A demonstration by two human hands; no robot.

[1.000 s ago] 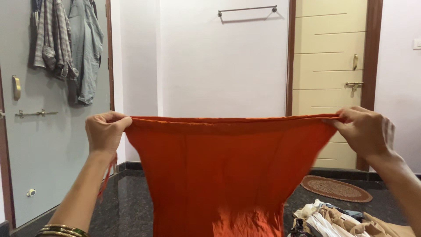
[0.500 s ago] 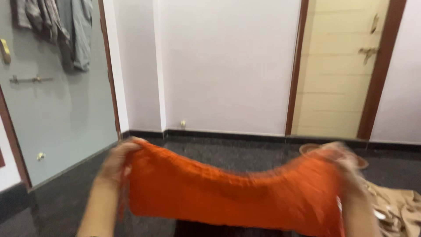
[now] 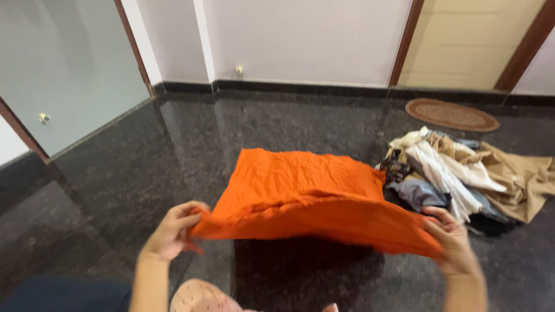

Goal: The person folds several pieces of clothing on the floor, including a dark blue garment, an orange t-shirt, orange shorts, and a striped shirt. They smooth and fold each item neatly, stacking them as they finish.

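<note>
While both hands pinch its near edge, an orange cloth (image 3: 300, 193) hangs spread low over the dark granite floor (image 3: 144, 162). Left hand (image 3: 172, 231) grips one corner, right hand (image 3: 454, 242) the other. Beside the cloth's right lies a clothes pile (image 3: 457, 167).

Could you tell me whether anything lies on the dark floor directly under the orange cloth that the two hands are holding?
Nothing visible does. The orange cloth hangs between the left hand and right hand over bare dark floor. The pile of clothes lies apart, to its right.
</note>
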